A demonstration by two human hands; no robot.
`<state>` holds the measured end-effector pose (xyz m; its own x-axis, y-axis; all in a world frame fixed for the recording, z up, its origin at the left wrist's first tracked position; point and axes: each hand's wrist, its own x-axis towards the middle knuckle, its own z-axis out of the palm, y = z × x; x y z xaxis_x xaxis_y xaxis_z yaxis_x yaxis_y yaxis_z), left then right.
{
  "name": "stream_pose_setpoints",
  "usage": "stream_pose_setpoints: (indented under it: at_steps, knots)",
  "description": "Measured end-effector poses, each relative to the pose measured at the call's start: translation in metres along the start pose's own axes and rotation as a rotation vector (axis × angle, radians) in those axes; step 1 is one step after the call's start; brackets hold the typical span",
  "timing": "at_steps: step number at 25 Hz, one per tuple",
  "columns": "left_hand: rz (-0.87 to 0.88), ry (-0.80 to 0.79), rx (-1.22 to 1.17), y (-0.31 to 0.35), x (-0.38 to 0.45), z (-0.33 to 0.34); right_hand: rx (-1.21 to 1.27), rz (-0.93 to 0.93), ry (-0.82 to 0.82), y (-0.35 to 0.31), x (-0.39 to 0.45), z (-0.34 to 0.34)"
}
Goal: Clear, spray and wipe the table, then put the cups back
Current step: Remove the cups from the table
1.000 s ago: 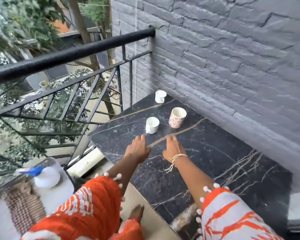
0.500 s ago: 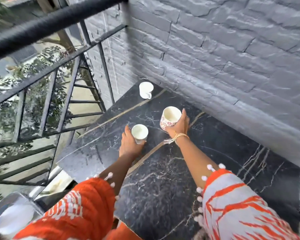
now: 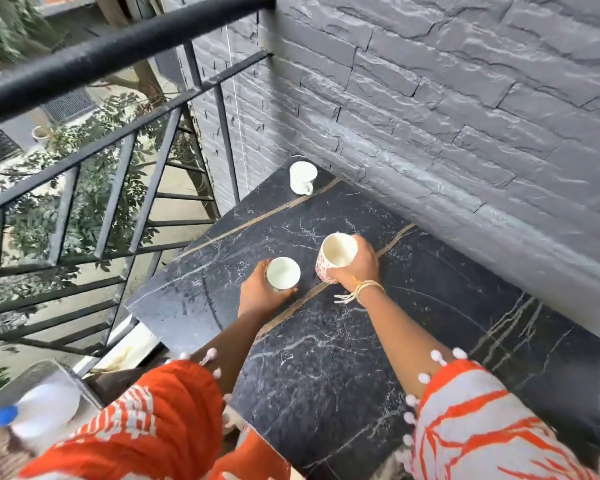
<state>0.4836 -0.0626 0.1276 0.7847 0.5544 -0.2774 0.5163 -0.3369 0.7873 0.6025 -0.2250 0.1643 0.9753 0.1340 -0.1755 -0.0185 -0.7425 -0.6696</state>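
Three cups are on the black marble counter (image 3: 326, 375): the left hand (image 3: 260, 292) curls its fingers round a plain white cup (image 3: 283, 273), and the right hand (image 3: 355, 268) grips a red-patterned cup (image 3: 336, 258) just beside it, tilted toward the railing. Whether either cup is off the surface cannot be told. Well apart, a white mug (image 3: 302, 177) stands at the far corner by the grey brick wall (image 3: 465, 116).

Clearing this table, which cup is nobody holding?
The plain white handled mug at the far corner by the wall; hands grip the other two.
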Motion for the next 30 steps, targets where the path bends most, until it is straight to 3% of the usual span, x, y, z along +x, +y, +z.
stream_pose_setpoints:
  at_steps: [5, 10, 20, 30]
  knots:
    - [-0.044, 0.102, -0.076, -0.039, -0.083, -0.025, -0.036, -0.253, -0.077, 0.002, -0.096, 0.010]
    - [-0.130, 0.233, -0.077, -0.108, -0.206, -0.071, -0.031, -0.355, -0.178, 0.000, -0.221, 0.049]
    - [-0.416, 0.527, -0.134, -0.272, -0.361, -0.170, -0.067, -0.537, -0.515, -0.051, -0.404, 0.176]
    - [-0.540, 0.495, -0.095, -0.396, -0.392, -0.233, -0.078, -0.388, -0.598, -0.018, -0.540, 0.301]
